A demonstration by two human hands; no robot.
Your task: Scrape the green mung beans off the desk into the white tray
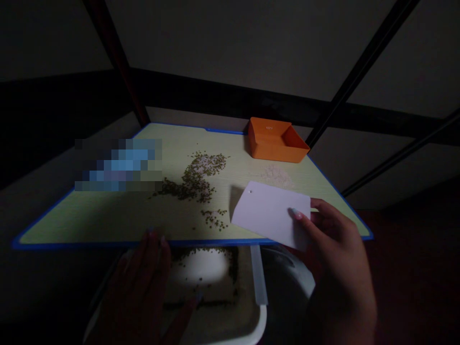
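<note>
Scattered green grains (234, 268) in white tub (263, 316), left fingers (164, 256) spread loosely above, right fingers (312, 229) pinching white card (268, 206), orange box (280, 154) beyond

There are two hands (143, 273) (341, 242), one card (269, 211), one box (278, 153) and one tub (261, 316).

And on your tabletop (172, 148), seeds (197, 187) lie mid-board! Behind them, far right, stands the box (275, 152); a grain heap (276, 176) sits just before it. Nearer you comes the card (268, 206) in your right hand (336, 242). Below the near edge, your left hand (143, 273) is over the tub's (263, 318) left side, more seeds inside.
</note>
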